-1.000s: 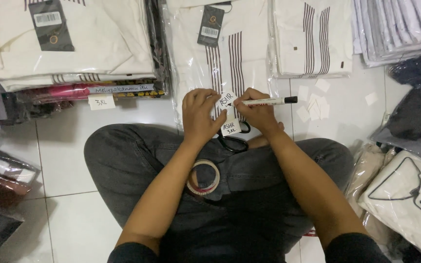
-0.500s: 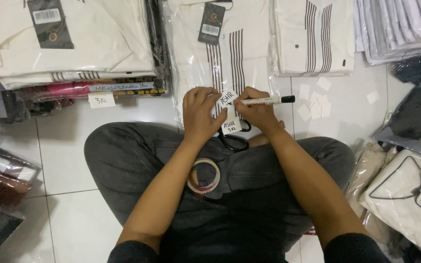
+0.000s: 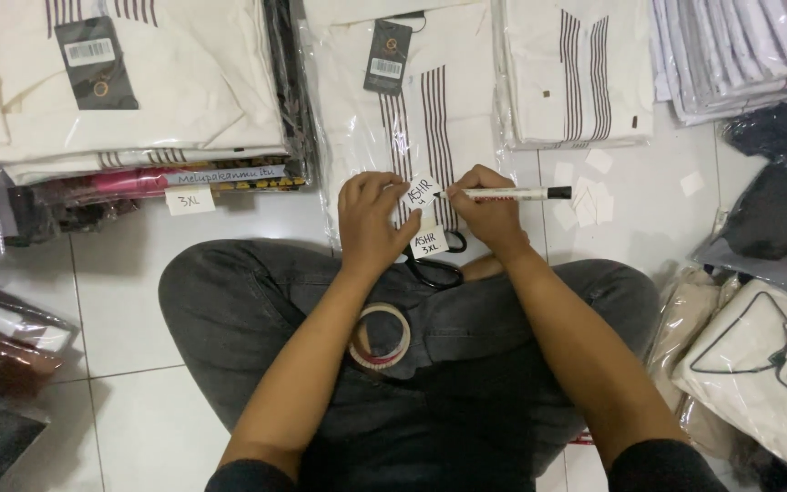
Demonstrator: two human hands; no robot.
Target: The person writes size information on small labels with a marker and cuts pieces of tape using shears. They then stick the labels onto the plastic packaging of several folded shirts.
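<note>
My left hand [image 3: 371, 220] pinches a small white paper label [image 3: 424, 191] above my lap. My right hand [image 3: 487, 217] grips a white marker with a black cap [image 3: 514, 193], its tip resting on that label. A second written label [image 3: 429, 242] lies just below, on black scissors [image 3: 434, 269] near my knees. A roll of clear tape [image 3: 380, 336] rests on my dark trousers. Under my hands lies a bagged cream shirt with dark stripes [image 3: 412, 109].
Stacks of bagged cream shirts [image 3: 138, 91] sit at the left, another striped stack [image 3: 576, 73] at the right. Blank paper slips [image 3: 589, 196] lie scattered on the white tile floor. More bagged garments [image 3: 767, 364] pile up at the right, dark packages [image 3: 2, 364] at the left.
The label between my fingers has tilted slightly and the marker tip has shifted across it. Both hands stay in the same spot.
</note>
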